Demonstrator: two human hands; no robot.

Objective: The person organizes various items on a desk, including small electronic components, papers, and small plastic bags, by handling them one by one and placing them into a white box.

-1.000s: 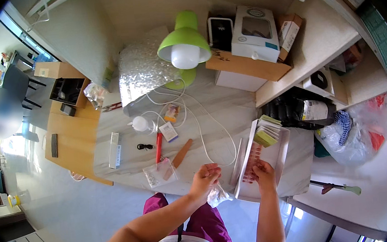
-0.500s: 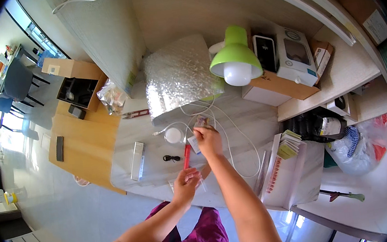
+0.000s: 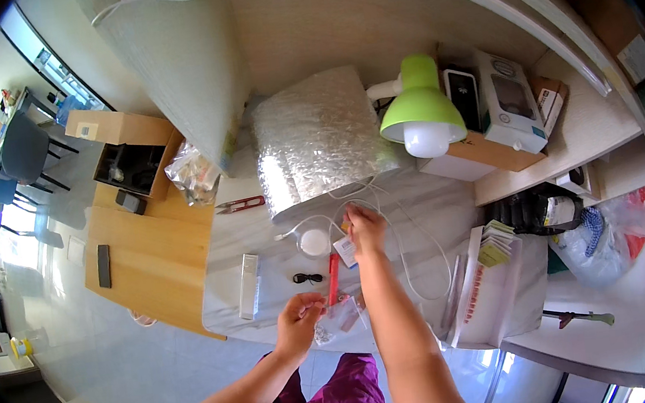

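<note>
Left hand [image 3: 298,317] pinches clear bag [image 3: 339,319] (contents unclear); right hand [image 3: 363,227] grips small packet [image 3: 345,250].

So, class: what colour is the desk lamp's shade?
Light green, clearest in the head view: lamp shade.

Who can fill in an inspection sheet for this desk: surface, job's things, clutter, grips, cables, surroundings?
Surface: grey desk, crowded.
Job's things: small card packet under right hand; clear plastic bag by left hand.
Clutter: red pen, red snips, bubble-wrap roll, green lamp, white boxes.
Grips: right on packet; left grip cannot tell.
Cables: white cable looping across the desk.
Surroundings: wooden side table, chairs.
</note>
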